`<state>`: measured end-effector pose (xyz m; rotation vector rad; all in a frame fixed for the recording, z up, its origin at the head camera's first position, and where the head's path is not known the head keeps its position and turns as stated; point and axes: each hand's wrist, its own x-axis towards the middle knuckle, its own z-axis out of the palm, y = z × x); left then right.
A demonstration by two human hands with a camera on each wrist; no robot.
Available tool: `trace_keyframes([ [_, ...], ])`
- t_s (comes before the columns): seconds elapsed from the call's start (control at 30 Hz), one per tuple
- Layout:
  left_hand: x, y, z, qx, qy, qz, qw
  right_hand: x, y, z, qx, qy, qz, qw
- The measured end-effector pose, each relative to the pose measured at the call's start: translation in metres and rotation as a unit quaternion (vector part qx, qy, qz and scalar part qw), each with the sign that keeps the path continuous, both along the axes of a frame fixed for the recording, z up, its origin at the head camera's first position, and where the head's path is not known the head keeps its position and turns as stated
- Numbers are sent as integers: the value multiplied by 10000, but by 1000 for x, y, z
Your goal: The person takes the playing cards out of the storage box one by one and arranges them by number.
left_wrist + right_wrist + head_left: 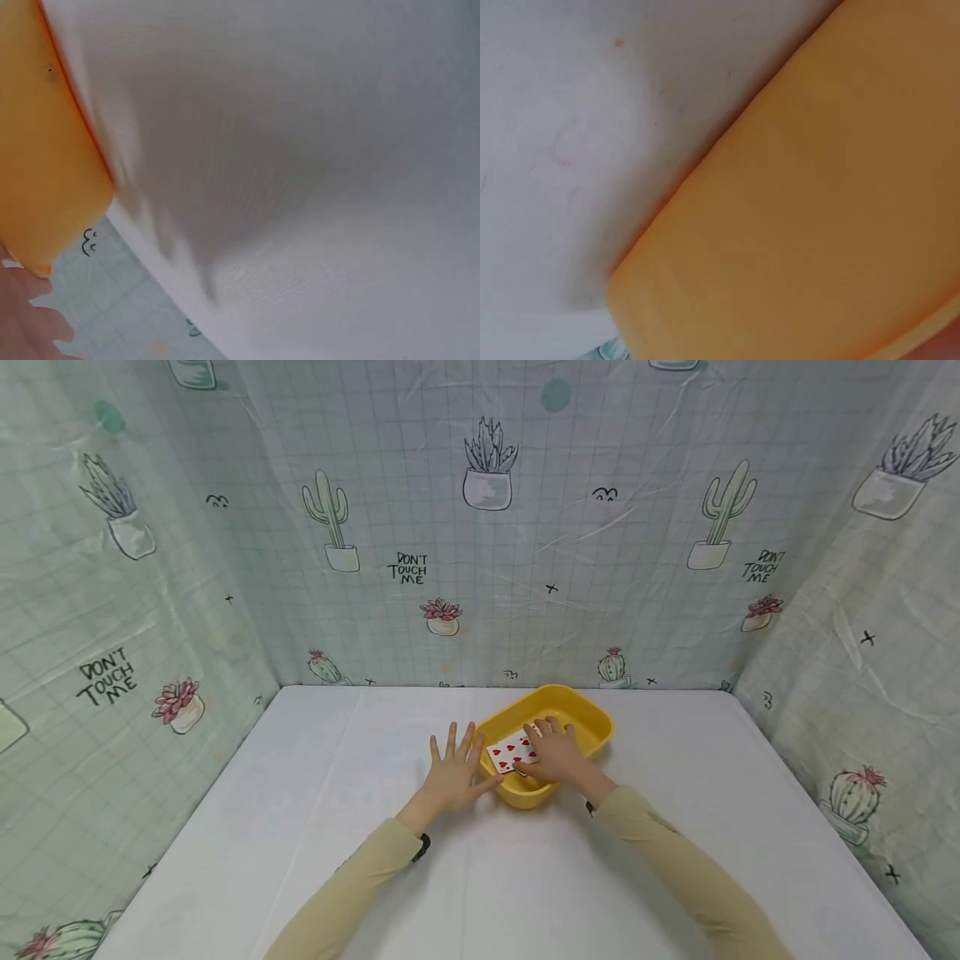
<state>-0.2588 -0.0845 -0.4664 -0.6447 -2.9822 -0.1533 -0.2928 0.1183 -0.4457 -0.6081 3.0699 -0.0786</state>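
Note:
A yellow plastic basin (pixel 592 714) sits on the table in the head view. In it is a white playing card (pixel 504 753) with red hearts, lying at a slant. Reaching in from the right, my right hand (pixel 558 753) holds the card's right part, thumb at the near edge and fingers over the far side. Part of the card is hidden under that hand. My left hand (pixel 450 781) is beside the basin's left rim with its fingers spread, holding nothing. In the left wrist view, fingertips (pixel 30 315) show at the basin's rim.
The white table (pixel 337 777) runs back to a hanging cloth (pixel 420 527) printed with cacti and potted plants. More of this cloth stands along the left and right sides. In the right wrist view the basin's outer wall (pixel 795 195) fills much of the frame.

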Motion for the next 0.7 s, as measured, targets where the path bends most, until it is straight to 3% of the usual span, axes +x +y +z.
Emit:
trace_keyframes([
  [0.33,0,0,2,46,-88,2,10000,-9,-18,-16,362,-48,-39,9993],
  [0.7,1,-1,1,196,-47,-57,9998,-11,-33,-19,540,-444,-536,9961],
])
